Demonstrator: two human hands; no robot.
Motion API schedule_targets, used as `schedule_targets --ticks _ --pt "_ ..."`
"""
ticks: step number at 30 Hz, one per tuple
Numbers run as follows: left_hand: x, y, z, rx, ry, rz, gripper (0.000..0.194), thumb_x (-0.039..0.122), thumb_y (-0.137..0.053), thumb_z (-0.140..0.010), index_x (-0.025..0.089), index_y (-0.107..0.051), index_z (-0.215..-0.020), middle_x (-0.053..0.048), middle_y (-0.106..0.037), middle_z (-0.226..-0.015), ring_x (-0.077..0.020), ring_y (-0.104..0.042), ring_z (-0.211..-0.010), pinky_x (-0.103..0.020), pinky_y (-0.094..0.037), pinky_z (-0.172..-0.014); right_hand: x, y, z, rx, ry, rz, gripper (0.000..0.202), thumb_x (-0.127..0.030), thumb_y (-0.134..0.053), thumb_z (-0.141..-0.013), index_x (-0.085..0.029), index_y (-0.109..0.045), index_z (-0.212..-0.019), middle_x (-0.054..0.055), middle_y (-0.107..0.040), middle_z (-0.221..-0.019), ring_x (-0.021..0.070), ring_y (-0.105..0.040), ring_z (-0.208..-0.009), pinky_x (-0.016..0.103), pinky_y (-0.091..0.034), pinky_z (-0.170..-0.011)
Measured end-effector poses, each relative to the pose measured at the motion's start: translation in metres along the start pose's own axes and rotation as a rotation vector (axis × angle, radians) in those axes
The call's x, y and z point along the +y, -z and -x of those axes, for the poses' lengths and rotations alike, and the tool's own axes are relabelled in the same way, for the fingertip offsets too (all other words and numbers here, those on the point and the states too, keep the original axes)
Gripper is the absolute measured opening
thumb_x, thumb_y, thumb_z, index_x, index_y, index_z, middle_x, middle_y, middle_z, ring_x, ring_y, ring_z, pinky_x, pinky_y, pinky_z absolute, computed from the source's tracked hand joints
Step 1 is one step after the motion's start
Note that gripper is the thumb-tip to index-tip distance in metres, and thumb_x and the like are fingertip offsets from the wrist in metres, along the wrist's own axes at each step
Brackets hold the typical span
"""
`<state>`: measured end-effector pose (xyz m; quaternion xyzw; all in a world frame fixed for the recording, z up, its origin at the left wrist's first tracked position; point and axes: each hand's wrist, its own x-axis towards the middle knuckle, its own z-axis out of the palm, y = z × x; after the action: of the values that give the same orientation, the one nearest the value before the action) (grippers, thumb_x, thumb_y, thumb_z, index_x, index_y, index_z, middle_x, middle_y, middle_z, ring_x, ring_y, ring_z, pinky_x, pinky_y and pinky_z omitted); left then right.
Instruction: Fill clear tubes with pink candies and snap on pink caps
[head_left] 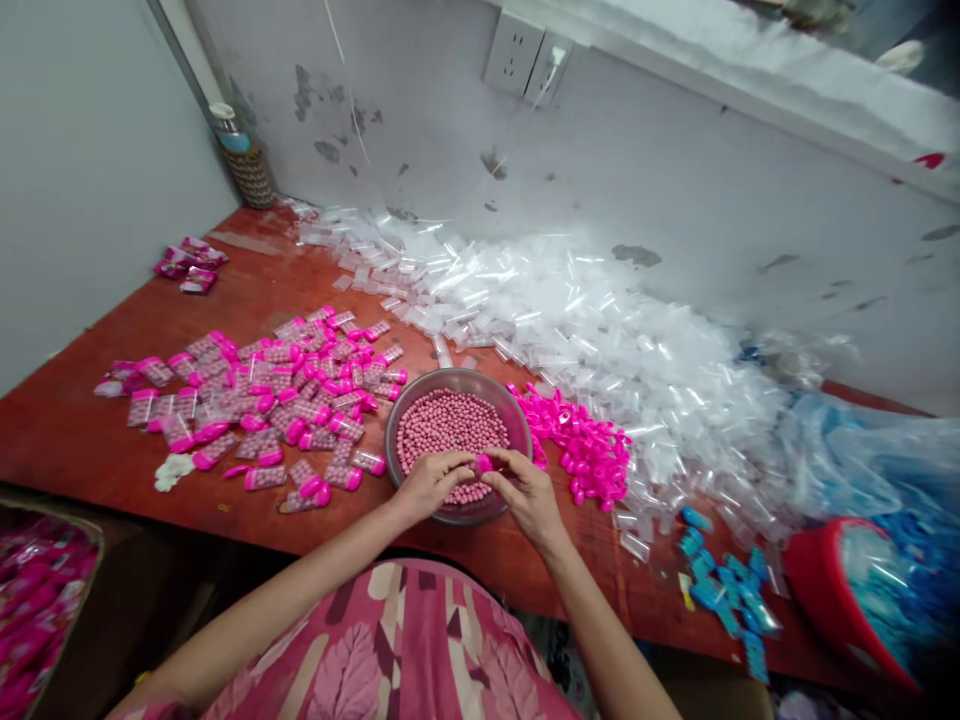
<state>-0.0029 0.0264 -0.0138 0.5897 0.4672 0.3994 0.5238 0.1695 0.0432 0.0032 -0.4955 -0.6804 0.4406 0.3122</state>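
Over a metal bowl of small pink beads, my two hands meet at a bright pink cap. My left hand reaches in from the left, its fingertips closed at the cap's left side. From the right, my right hand pinches the cap between thumb and fingers. Whether a clear container sits under the cap is hidden by my fingers. Just right of the bowl lies a heap of loose pink caps. Many filled, pink-capped containers are spread to the left.
Clear empty containers form a long pile along the wall. Blue pieces and a tilted red bucket are at the right. Pink packets and a flask stand back left; a box of pink items is below left.
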Motion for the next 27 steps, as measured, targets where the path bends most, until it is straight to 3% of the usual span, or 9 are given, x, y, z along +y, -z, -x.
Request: schedule_targets --ticks 5,11,15,18,22,27 --pt "0.000 0.002 -0.001 0.023 -0.030 -0.049 0.027 0.030 -0.046 -0.080 0.019 -0.064 -0.096 -0.004 -0.066 -0.091 -0.0163 -0.059 -0.082 -0.022 -0.041 -0.073 0.004 -0.007 -0.001 -0.034 -0.016 -0.019 0.023 -0.032 -0.057 -0.073 -0.020 -0.056 -0.093 0.003 -0.061 -0.083 0.0155 -0.056 -0.074 0.027 -0.046 -0.067" --pt "0.001 0.005 0.001 -0.004 -0.098 -0.218 0.026 0.030 -0.045 -0.080 0.020 -0.065 -0.093 -0.005 -0.066 -0.084 -0.0155 -0.059 -0.076 -0.022 -0.041 -0.069 -0.001 -0.003 0.002 -0.107 0.113 0.218 0.013 -0.027 -0.053 -0.076 -0.020 -0.057 -0.086 0.003 -0.058 -0.075 0.0144 -0.053 -0.070 0.025 -0.043 -0.065" --pt "0.003 0.007 -0.001 -0.012 -0.083 -0.224 0.023 0.029 -0.047 -0.079 0.020 -0.066 -0.091 -0.004 -0.066 -0.081 -0.0153 -0.058 -0.074 -0.024 -0.041 -0.069 0.000 -0.007 0.001 -0.063 0.123 0.203 0.015 -0.027 -0.055 -0.075 -0.019 -0.058 -0.088 0.004 -0.057 -0.075 0.0149 -0.053 -0.072 0.026 -0.043 -0.067" --pt "0.002 0.005 -0.004 0.021 0.026 -0.018 0.024 0.029 -0.049 -0.077 0.017 -0.066 -0.091 -0.005 -0.066 -0.083 -0.0156 -0.058 -0.075 -0.025 -0.043 -0.068 0.002 -0.007 0.000 -0.025 -0.018 -0.051 0.021 -0.028 -0.060 -0.071 -0.019 -0.060 -0.090 0.003 -0.060 -0.079 0.0148 -0.054 -0.072 0.028 -0.044 -0.068" --pt "-0.001 0.005 -0.012 0.122 0.196 0.296 0.032 0.028 -0.052 -0.074 0.011 -0.062 -0.099 -0.006 -0.066 -0.085 -0.0157 -0.058 -0.071 -0.024 -0.044 -0.061 0.003 -0.002 0.003 -0.046 -0.259 -0.623 0.031 -0.025 -0.063 -0.069 -0.022 -0.057 -0.100 0.002 -0.062 -0.090 0.0150 -0.058 -0.077 0.031 -0.047 -0.074" --pt "0.002 0.010 -0.013 0.079 0.136 0.189 0.029 0.029 -0.053 -0.073 0.012 -0.065 -0.094 -0.006 -0.067 -0.083 -0.0160 -0.059 -0.072 -0.025 -0.045 -0.064 0.010 -0.001 0.003 0.076 -0.384 -0.910 0.023 -0.026 -0.067 -0.064 -0.019 -0.061 -0.085 0.000 -0.063 -0.076 0.0109 -0.059 -0.064 0.025 -0.049 -0.063"
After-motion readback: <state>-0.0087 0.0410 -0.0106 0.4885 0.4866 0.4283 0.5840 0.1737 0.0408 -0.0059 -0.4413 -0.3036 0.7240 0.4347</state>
